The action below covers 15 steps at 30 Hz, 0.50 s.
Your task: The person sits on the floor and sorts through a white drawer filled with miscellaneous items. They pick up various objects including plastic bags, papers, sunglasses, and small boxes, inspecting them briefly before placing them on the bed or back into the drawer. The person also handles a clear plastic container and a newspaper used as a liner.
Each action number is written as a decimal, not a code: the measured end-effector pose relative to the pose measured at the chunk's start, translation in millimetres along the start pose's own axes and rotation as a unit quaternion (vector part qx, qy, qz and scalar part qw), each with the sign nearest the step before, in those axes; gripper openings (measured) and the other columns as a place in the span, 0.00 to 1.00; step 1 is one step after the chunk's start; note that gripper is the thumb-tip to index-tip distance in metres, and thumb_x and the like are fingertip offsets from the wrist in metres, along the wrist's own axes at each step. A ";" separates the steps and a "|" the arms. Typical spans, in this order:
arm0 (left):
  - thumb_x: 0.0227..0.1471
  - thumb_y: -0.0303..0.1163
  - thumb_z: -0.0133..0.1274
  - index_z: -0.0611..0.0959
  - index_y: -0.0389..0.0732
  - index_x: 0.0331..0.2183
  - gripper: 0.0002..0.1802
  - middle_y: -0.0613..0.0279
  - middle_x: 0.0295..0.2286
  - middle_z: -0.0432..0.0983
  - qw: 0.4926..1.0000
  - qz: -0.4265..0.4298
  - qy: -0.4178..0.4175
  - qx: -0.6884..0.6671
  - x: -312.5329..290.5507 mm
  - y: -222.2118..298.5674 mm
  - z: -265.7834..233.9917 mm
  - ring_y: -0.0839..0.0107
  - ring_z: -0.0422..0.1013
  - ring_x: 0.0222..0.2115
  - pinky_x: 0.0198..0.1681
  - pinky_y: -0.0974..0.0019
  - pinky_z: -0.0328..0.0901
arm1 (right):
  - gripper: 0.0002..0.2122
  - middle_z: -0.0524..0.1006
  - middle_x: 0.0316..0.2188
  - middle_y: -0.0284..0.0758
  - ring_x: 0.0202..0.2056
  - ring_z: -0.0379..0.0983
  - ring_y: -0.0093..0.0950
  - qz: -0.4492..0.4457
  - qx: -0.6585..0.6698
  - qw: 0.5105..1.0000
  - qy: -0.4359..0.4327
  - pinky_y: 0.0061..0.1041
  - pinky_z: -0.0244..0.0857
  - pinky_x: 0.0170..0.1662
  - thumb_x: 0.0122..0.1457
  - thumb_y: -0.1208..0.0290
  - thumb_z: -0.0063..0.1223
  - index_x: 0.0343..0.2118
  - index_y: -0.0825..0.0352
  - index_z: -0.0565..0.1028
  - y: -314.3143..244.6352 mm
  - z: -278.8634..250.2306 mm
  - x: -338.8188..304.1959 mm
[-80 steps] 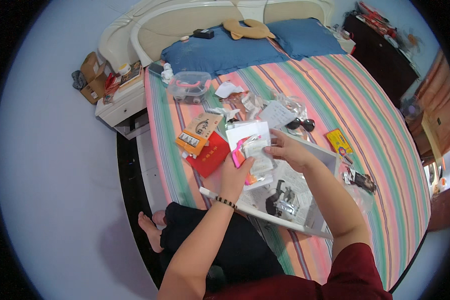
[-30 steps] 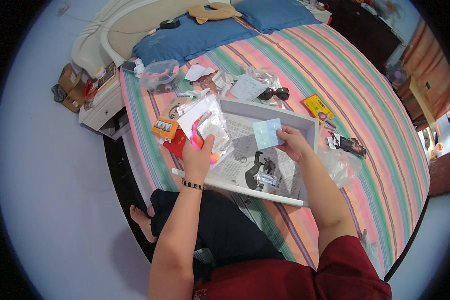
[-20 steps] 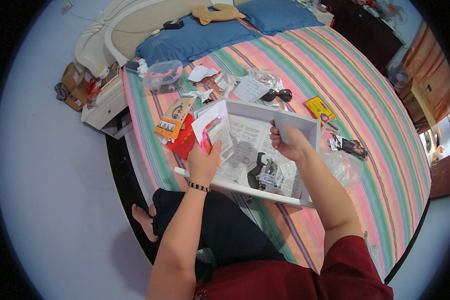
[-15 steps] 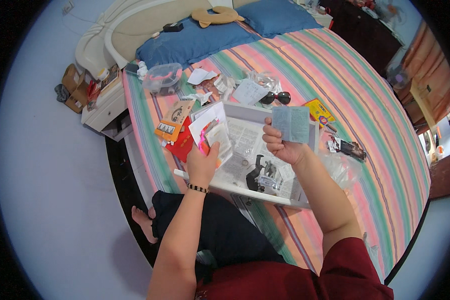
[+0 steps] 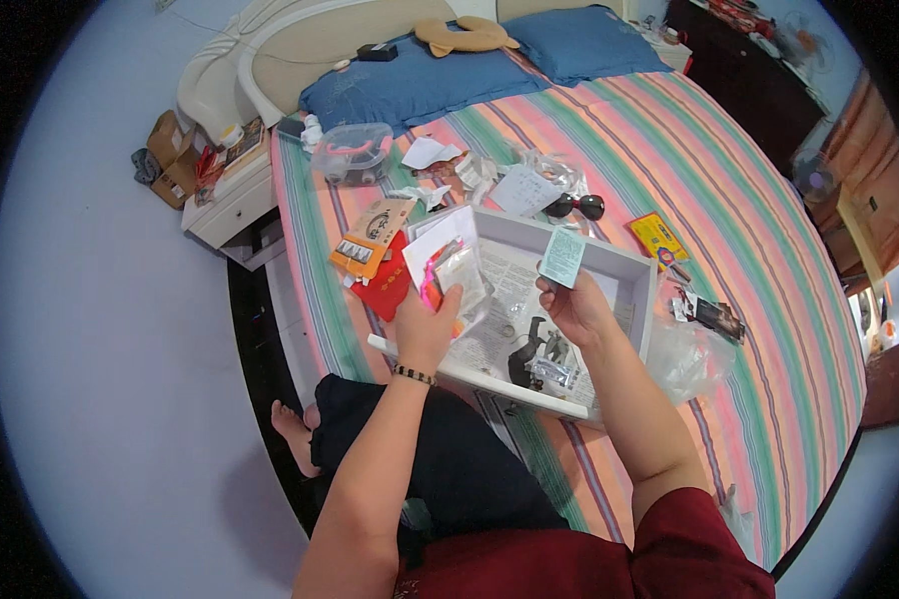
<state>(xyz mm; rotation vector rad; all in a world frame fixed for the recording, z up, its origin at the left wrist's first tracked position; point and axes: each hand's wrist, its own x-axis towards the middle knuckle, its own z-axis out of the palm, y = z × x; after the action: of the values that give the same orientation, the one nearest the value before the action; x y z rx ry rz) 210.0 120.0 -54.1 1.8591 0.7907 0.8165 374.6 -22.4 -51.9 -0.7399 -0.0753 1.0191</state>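
Note:
My left hand (image 5: 427, 324) is closed round a bundle of papers (image 5: 440, 240) and small plastic packets, one with a bright pink edge, over the drawer's left side. In my right hand (image 5: 579, 311), a small pale-green booklet (image 5: 562, 258) is pinched upright above the drawer, showing one narrow printed face. The white drawer (image 5: 509, 397) rests on the bed, lined with printed paper. Inside it lie a dark, bent strap-like item (image 5: 522, 361) and a small clear-and-silver packet (image 5: 550, 374). Beside my left hand are a red envelope (image 5: 385, 290) and an orange-and-tan packet (image 5: 373, 235).
Beyond the drawer lie sunglasses (image 5: 575, 207), loose paper (image 5: 525, 190) and a clear lidded box (image 5: 353, 155). To its right are a yellow packet (image 5: 658, 240), dark photo-like cards (image 5: 717, 319) and a crumpled plastic bag (image 5: 691, 364). A white nightstand (image 5: 232, 215) stands at the left.
The booklet, spread open wide before, now shows as a single narrow face. My right hand has drawn it a little left, toward my left hand, which keeps its bundle. The whole view has shifted slightly.

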 end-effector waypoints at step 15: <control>0.45 0.37 0.55 0.75 0.33 0.36 0.19 0.48 0.30 0.77 1.000 -0.011 -0.016 -0.008 0.1 3.7 -1.0 0.54 0.73 0.33 0.35 0.60 0.66 | 0.17 0.73 0.32 0.28 0.31 0.68 0.18 -0.309 -0.604 0.735 0.015 0.19 0.62 0.35 0.53 0.79 0.50 0.47 0.65 0.67 17.0 8.9 -8.5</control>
<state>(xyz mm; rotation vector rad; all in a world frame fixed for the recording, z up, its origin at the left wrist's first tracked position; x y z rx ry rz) 210.0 119.2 -50.3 1.8427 0.7814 0.7765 353.8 -19.3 -52.9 -1.7599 -0.9738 0.1759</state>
